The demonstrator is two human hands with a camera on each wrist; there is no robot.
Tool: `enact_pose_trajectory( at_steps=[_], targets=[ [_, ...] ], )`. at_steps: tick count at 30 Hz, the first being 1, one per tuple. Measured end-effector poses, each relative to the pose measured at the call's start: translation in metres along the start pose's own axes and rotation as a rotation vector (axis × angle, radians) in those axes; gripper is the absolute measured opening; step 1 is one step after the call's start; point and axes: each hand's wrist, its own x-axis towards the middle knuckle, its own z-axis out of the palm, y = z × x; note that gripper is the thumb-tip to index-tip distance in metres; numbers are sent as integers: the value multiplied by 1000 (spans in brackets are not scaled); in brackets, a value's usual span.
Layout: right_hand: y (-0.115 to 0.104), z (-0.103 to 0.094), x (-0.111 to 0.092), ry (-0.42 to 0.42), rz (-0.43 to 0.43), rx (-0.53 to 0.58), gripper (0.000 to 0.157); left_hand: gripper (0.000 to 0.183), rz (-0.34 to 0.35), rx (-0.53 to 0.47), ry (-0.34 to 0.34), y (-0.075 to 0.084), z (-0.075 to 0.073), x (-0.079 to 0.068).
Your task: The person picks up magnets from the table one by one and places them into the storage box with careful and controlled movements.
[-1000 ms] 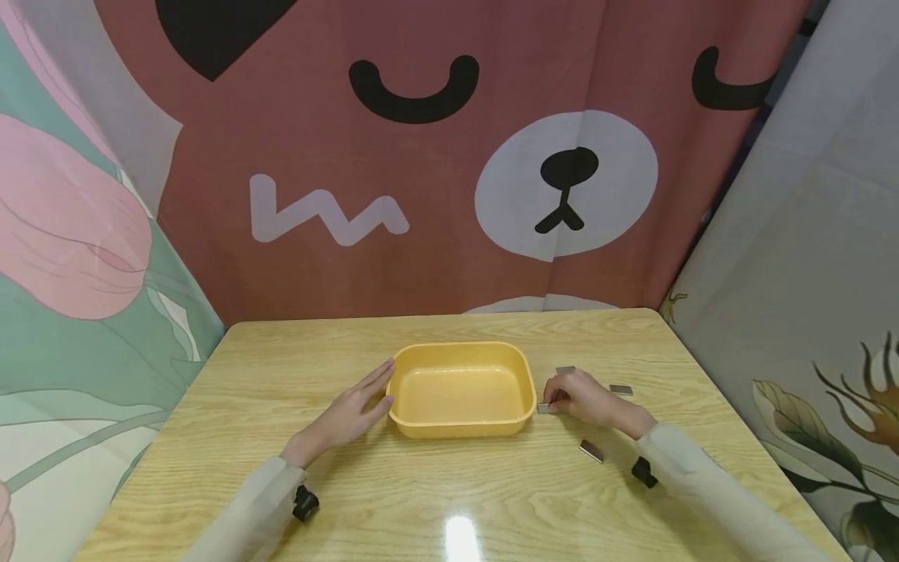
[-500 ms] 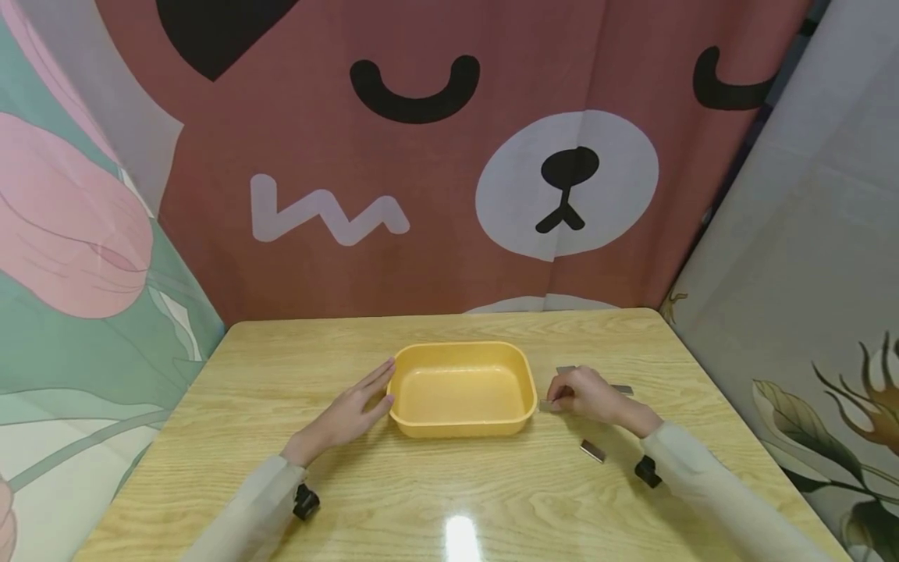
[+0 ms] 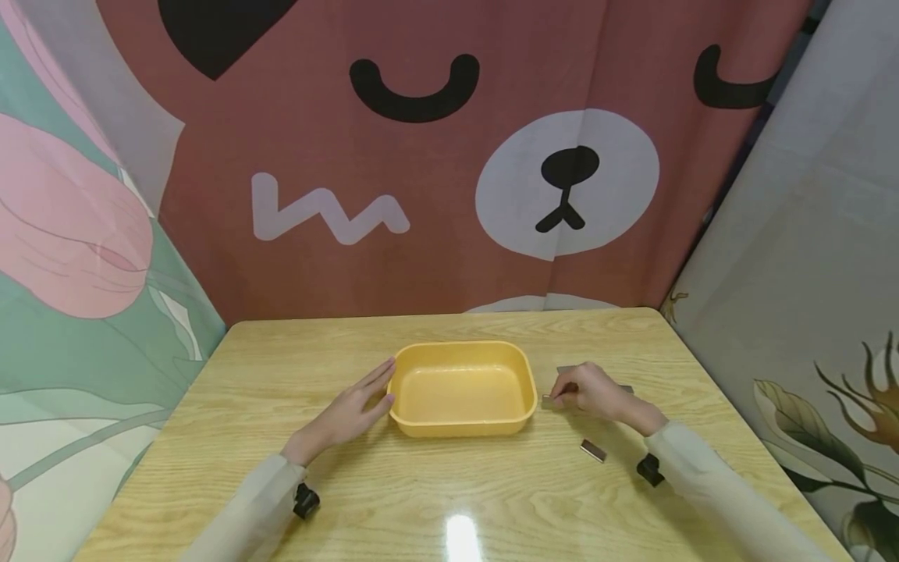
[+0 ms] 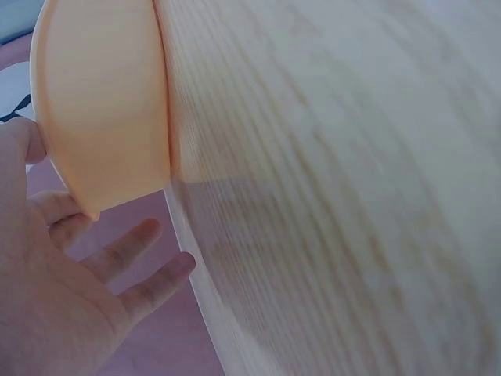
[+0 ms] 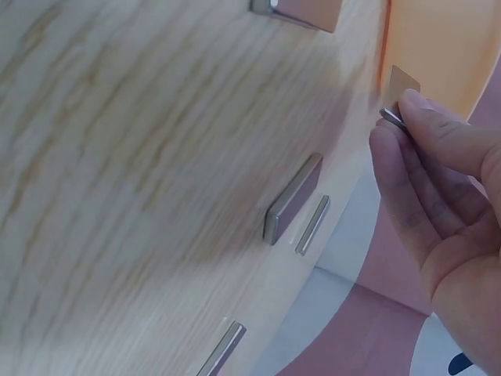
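Note:
A yellow plastic tub [image 3: 460,429] sits mid-table. My left hand [image 3: 349,416] touches its left side, fingers mostly straight; in the left wrist view the thumb and fingertips lie right at the tub's rim [image 4: 94,211]. Close to the tub's right side, my right hand [image 3: 588,392] pinches a small flat shiny metal piece [image 5: 403,81] between thumb and fingers. Similar small metal pieces lie around that hand: one [image 3: 593,450] nearer the front, one [image 3: 625,389] to the right, and one [image 5: 293,200] hidden behind the hand in the head view.
The wood-grain table [image 3: 351,499] ends at a back edge against a brown bear-print curtain [image 3: 435,273]. Floral curtains hang on the left [image 3: 70,218] and right [image 3: 787,312]. A small black device [image 3: 305,501] is strapped at the left wrist, another [image 3: 650,470] at the right.
The right hand has shifted slightly to the right and away from the front, the pinched metal piece moving with it. The left hand and the tub stay put.

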Motion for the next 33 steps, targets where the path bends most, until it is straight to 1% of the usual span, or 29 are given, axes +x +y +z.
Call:
enact_pose_trajectory(
  at_steps=[6,11,16,26,33],
  targets=[
    [-2,-6,0,16,19,26,12,61,1,-5,-3,0,0,0],
    [-2,-11,0,42,2,22,10,61,-7,-6,-6,0,0,0],
    [-2,-16,0,48,-2,33,7,61,-10,-14,-12,0,-1,0],
    [-7,-23,4,70,33,29,12,62,-13,-13,-11,-1,-1,0],
    [-12,-24,7,90,25,61,12,62,-20,-10,-13,-1,-1,0]
  ],
)
